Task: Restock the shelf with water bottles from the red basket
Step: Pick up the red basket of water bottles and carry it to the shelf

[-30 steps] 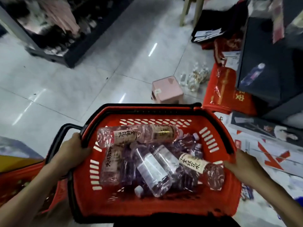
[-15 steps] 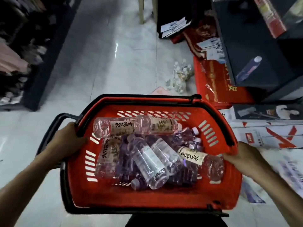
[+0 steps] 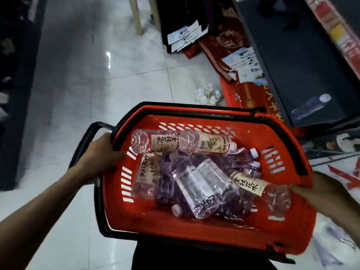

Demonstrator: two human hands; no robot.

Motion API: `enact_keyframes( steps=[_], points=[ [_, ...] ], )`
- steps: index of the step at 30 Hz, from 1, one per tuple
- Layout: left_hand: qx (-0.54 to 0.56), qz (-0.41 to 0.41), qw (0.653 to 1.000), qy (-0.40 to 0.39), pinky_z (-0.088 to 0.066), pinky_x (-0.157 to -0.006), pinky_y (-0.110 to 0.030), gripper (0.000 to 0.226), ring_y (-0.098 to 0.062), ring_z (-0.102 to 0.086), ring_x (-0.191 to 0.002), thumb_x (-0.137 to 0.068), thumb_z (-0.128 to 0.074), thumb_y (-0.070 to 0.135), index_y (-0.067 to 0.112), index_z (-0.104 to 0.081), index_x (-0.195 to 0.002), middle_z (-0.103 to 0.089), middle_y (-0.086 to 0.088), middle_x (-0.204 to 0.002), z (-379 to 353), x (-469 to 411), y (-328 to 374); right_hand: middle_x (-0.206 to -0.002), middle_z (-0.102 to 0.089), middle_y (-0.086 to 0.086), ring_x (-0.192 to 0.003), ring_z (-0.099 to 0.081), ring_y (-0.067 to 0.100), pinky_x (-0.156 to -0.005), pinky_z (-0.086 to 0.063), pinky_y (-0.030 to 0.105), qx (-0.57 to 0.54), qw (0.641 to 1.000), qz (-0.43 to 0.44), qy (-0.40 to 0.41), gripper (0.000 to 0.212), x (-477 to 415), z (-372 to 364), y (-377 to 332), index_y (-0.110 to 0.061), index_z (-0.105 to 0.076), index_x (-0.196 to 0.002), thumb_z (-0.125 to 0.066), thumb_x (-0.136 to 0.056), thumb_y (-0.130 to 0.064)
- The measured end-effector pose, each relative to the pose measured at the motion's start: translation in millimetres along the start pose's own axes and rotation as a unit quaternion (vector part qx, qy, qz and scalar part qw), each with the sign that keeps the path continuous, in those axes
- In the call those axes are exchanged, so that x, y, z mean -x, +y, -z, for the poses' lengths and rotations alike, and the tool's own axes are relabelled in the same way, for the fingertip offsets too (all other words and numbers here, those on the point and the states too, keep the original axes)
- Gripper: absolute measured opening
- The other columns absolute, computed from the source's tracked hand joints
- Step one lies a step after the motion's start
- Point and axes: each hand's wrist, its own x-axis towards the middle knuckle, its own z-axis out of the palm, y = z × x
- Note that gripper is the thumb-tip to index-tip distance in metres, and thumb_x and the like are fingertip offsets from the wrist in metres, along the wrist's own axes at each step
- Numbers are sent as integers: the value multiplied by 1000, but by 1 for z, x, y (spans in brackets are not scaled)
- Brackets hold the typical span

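Red basket has swung nearer the shelf; fingers of left hand and right hand curl round its rims; water bottles remain inside; unloading pending.

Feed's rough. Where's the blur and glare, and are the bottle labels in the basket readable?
Head view: labels on the bottles in the red basket read sharp; head view edges smear with motion blur, worst along the shelf at right; a light glares off the floor tiles; the wide lens bows straight lines.
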Motion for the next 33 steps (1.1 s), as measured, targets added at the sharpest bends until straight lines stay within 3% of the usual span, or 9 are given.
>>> enact_keyframes(
  steps=[2,9,12,16,19,23,26,29,33],
  points=[
    [12,-19,1000,-12,-36,-52,-23,35,-7,-49,-63,-79,-74,22,17,-54,-108,-57,1,-83,13,-49,6,-92,-74,12,-83,-69,31,-81,-55,44,-3,1000,-12,9,4,-30,5,-24,-34,-70,-85,-73,-83,-32],
    [16,-2,999,-46,-47,-74,-35,53,-32,-61,-90,-80,-74,25,7,-51,-124,-65,-19,-111,60,-192,-10,-105,-69,4,-96,-66,28,-82,-50,37,-21,999,-32,-11,34,-95,7,-159,-34,-63,-118,-70,-85,-36],
    [9,20,999,-29,-50,-80,-39,57,-38,-63,-99,-78,-76,30,7,-52,-124,-66,-21,-115,83,-247,-22,-107,-69,1,-96,-67,28,-86,-52,40,-15,999,-8,-28,31,-151,4,-210,-28,-65,-116,-71,-86,-30],
    [-4,82,997,4,-52,-90,-51,67,-45,-63,-104,-74,-81,38,7,-53,-126,-64,-27,-116,90,-310,-49,-96,-73,16,-87,-70,31,-82,-56,46,-9,999,31,-40,18,-261,-21,-259,-6,-73,-101,-69,-86,-15],
    [46,151,986,48,-57,-80,-55,75,-43,-68,-90,-58,-85,52,14,-59,-118,-68,-25,-109,70,-358,-103,-93,-74,16,-82,-70,29,-75,-57,43,24,995,94,-37,26,-338,-53,-293,-4,-73,-96,-70,-81,-24],
    [102,219,968,59,-60,-66,-47,81,-35,-71,-76,-44,-85,71,24,-64,-106,-71,-18,-100,16,-434,-244,-97,-71,16,-83,-67,27,-69,-49,31,74,981,176,-39,20,-425,-94,-340,-4,-70,-100,-69,-83,-14],
    [123,248,957,90,-60,-69,-55,55,-34,-72,-73,-52,-90,52,32,-67,-97,-73,-16,-96,-1,-436,-211,-97,-71,16,-79,-66,27,-66,-49,30,123,971,198,-53,25,-482,-127,-371,-7,-68,-104,-69,-85,-23],
    [117,264,953,92,-58,-77,-55,36,-36,-70,-75,-73,-85,30,18,-64,-99,-70,-18,-92,-23,-447,-171,-94,-72,17,-77,-68,29,-66,-55,33,136,971,183,-72,27,-535,-170,-393,-6,-69,-101,-68,-86,-28],
    [121,294,944,94,-59,-73,-55,34,-34,-70,-68,-75,-84,28,13,-62,-97,-71,-19,-86,-93,-487,-209,-101,-72,17,-86,-68,28,-71,-53,30,159,964,196,-86,29,-594,-234,-402,-7,-71,-102,-67,-86,-31]
  ],
)
